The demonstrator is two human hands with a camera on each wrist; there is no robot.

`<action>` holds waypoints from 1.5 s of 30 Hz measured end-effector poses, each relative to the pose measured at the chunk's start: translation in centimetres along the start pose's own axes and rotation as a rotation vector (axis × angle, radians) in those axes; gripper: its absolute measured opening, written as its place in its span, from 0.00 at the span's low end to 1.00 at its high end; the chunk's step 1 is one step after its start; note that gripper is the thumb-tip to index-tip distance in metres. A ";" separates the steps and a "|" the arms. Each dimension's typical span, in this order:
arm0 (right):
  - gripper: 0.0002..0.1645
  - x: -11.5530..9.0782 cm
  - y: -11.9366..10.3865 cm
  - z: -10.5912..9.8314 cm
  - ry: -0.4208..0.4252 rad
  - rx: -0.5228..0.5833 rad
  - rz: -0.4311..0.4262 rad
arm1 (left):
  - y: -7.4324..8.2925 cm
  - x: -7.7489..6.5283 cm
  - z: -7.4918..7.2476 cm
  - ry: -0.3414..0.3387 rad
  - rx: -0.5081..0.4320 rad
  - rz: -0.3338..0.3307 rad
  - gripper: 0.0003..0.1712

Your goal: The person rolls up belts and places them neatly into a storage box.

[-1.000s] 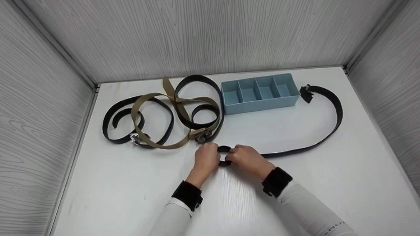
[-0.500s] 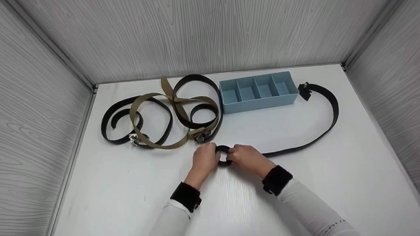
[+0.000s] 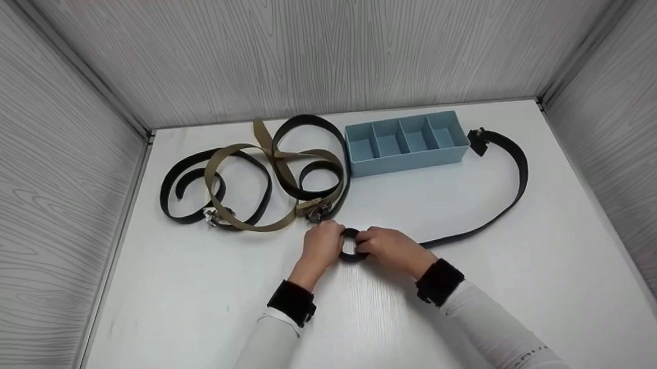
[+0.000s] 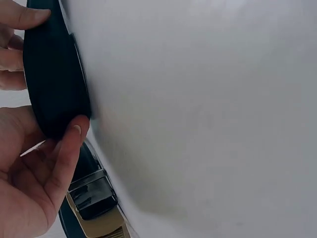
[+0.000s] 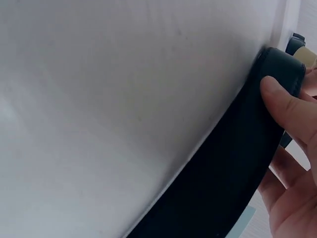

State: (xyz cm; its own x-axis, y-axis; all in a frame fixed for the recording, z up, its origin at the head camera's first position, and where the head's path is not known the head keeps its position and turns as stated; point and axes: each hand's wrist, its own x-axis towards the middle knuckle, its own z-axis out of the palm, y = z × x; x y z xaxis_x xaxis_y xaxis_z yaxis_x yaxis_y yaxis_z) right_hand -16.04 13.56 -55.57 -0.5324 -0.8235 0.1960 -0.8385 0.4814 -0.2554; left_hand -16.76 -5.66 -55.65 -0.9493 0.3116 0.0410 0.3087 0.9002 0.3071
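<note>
**Black belt (image 3: 460, 236) could spring loose**

Head view: left hand (image 3: 321, 244) and right hand (image 3: 395, 248), close together, pinch the belt's coiled end (image 3: 351, 258) mid-worktop (image 3: 161, 317), well short of its rear edge. A slackened pinch could let it unwind; a hard pull might drag the buckle (image 3: 478, 141) against the blue tray (image 3: 412, 163).

Left wrist view: the belt stands on edge, smooth, broad, tightly curved.

Right wrist view: its face looks leathery, seemingly stitched along one margin.

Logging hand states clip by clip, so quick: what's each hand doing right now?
Left hand: holding the black belt at its coiled end.
Right hand: holding the same belt.
</note>
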 end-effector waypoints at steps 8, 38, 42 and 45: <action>0.08 0.7 -0.4 0.3 0.012 -0.085 0.024 | 0.6 -0.4 0.2 0.040 -0.064 -0.144 0.08; 0.07 0.4 -0.6 -0.2 0.006 0.048 0.053 | 0.5 -0.6 0.3 0.056 -0.066 -0.088 0.04; 0.12 0.0 -0.5 -0.5 -0.023 0.097 0.045 | 0.3 -0.4 0.2 0.046 -0.037 -0.089 0.03; 0.16 -0.2 -0.5 -0.5 -0.043 0.115 0.051 | 0.1 -0.6 0.3 0.048 -0.028 -0.077 0.03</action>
State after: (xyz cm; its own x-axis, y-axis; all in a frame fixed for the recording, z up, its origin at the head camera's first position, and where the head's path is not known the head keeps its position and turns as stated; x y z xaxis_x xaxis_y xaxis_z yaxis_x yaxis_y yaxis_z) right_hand -15.55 13.63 -55.06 -0.5662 -0.8123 0.1399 -0.7906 0.4873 -0.3709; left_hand -16.15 -5.63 -55.93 -0.9722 0.2258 0.0618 0.2333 0.9120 0.3373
